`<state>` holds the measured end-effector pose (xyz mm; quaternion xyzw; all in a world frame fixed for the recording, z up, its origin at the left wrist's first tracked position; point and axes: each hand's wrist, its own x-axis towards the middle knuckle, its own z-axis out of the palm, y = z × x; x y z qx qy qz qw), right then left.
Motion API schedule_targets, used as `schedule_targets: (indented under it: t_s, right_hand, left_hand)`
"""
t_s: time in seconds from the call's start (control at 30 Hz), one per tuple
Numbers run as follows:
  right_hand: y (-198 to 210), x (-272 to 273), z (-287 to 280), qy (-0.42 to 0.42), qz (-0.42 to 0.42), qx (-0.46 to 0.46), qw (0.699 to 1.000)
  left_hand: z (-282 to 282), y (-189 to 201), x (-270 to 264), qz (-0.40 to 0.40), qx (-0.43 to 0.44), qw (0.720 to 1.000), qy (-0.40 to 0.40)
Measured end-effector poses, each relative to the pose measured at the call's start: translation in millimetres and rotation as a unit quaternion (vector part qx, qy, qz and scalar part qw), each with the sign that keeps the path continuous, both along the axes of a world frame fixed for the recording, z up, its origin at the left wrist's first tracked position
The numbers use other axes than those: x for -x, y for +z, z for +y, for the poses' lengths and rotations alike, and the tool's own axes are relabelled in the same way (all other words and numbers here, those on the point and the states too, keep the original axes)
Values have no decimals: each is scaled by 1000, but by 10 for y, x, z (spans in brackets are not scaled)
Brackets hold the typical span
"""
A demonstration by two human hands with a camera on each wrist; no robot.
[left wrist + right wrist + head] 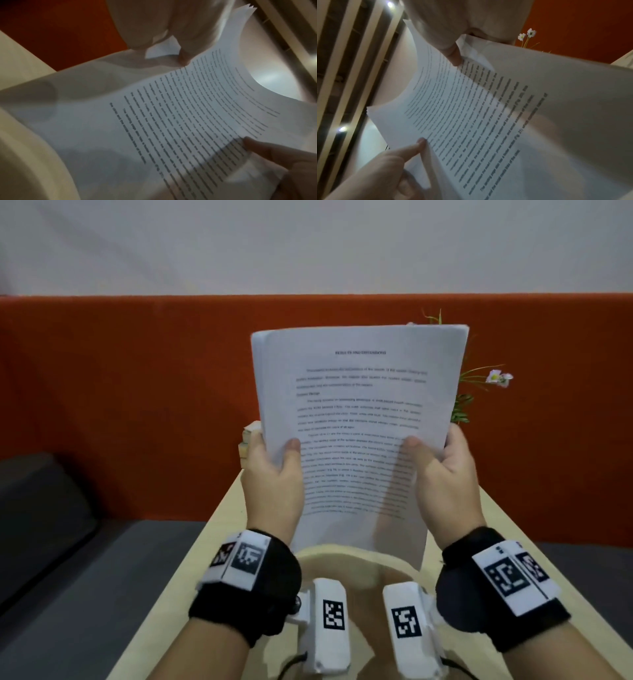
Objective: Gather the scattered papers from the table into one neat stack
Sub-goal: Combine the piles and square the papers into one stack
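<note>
Above the near end of the surface (pixel 219 529), the papers (pixel 359 419) stand upright, left hand (pixel 274 474) and right hand (pixel 442 474) each in a closed grip on a side edge, probably to square them.

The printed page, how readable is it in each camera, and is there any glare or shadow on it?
Head view: papers sharp enough for the heading only, thumb shadows beside both hands. Left wrist view: lines smeared, shadow under the left hand. Right wrist view: blurred too, ceiling lights glaring beyond the right hand.
</note>
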<state>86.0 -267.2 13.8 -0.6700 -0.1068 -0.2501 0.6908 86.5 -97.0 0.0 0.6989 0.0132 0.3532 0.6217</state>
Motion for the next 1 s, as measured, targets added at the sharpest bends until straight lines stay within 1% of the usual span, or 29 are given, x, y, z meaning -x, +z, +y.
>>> schedule_targets:
  t_s: [0.17, 0.27, 0.33, 0.37, 0.43, 0.53, 0.63, 0.7, 0.77, 0.83, 0.93, 1.0]
  right_hand:
    - [-171, 3, -29, -7, 63, 6, 998]
    - [-109, -21, -68, -5, 45, -9, 999]
    - [-114, -29, -98, -4, 43, -18, 999]
    - [-150, -21, -105, -2, 54, -9, 999]
    - [-315, -29, -107, 4, 103, 29, 994]
    - [-579, -44, -141, 29, 187, 105, 976]
    - [-655, -9, -232, 21, 245, 203, 948]
    - [-605, 45, -332, -9, 257, 229, 939]
    - [-540, 115, -447, -35, 256, 242, 935]
    - [-535, 151, -574, -60, 269, 253, 927]
    - [-608, 136, -776, -90, 330, 268, 901]
    - [-653, 69, -897, -97, 355, 292, 883]
  left_hand:
    - [-10, -138, 64, 54, 10, 998, -21]
    - [14, -82, 28, 37, 22, 999, -19]
    - [18, -89, 47, 38, 30, 998, -32]
    - [10, -131, 60, 51, 28, 998, -38]
    - [-5, -241, 98, 85, 15, 995, -51]
    - [48, -372, 103, 145, -21, 986, -78]
    - [149, -371, 162, 244, -107, 956, -122]
    - [163, -319, 218, 275, -154, 940, -132]
    - [96, -245, 281, 271, -154, 939, -145]
    - [-42, -195, 316, 279, -136, 936, -167]
    - [-290, -283, 231, 325, -115, 921, -180]
    - [-441, -409, 128, 352, -109, 910, -188]
